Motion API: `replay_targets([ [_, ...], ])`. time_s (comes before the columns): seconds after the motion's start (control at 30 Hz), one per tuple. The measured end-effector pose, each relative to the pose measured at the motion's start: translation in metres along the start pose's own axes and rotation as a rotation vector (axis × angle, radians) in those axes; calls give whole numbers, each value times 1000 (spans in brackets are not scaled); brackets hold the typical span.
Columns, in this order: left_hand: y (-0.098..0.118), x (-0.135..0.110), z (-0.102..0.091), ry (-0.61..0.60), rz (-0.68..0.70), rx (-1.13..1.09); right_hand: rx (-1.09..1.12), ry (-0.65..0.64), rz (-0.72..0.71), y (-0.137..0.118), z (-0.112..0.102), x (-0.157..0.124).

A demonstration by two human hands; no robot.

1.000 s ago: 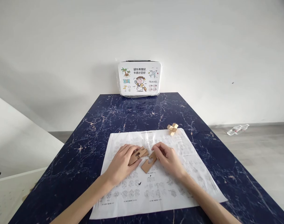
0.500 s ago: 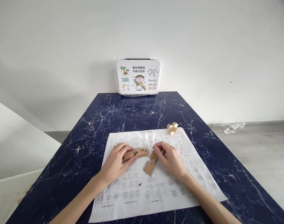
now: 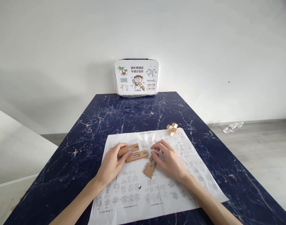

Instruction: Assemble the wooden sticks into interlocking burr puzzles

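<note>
White wall (image 3: 63, 47) and grey floor (image 3: 262, 150) frame a dark blue marbled tabletop (image 3: 133, 112), seen from the head camera. A printed sheet (image 3: 161, 193) of small diagrams lies flat on the near half of the tabletop. Three notched wooden bars rest on the sheet between the hands. The far bar (image 3: 130, 148) and the near bar (image 3: 137, 156) lie almost parallel and just beside each other, each with a handwritten mark near its right end. The slanted bar (image 3: 149, 168) lies to their right, tilted toward the viewer.

The left hand (image 3: 110, 167) lies at the left ends of the far and near bars, fingers loosely curled against both; whether they grip cannot be told. The right hand (image 3: 168, 161) closes its fingers narrowly on the upper end of the slanted bar.

An assembled wooden cross (image 3: 172, 128) sits at the sheet's far right corner. An illustrated case (image 3: 136, 77) stands upright against the wall at the far edge. A plastic bottle (image 3: 233, 127) lies on the floor.
</note>
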State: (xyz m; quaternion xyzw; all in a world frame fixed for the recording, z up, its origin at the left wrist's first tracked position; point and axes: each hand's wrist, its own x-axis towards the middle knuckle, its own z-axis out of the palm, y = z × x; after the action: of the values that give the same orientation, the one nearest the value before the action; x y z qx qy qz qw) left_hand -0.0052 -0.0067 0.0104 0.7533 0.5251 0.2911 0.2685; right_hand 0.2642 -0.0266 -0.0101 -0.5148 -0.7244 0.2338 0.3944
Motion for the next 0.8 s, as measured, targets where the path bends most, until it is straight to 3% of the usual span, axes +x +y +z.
replay_targets([
  [0.13,5,0,-1,-9,-14,-54,-32,-72,-170,-2,3,-1],
  [0.23,8,1,-2,-24,-5,-102,-35,-110,-221,-4,9,-1],
  [0.53,10,1,-3,-40,-47,-186,11,-78,-7,-3,18,-2],
  [0.8,14,-2,-2,13,-117,-257,25,-101,25,-4,19,0],
])
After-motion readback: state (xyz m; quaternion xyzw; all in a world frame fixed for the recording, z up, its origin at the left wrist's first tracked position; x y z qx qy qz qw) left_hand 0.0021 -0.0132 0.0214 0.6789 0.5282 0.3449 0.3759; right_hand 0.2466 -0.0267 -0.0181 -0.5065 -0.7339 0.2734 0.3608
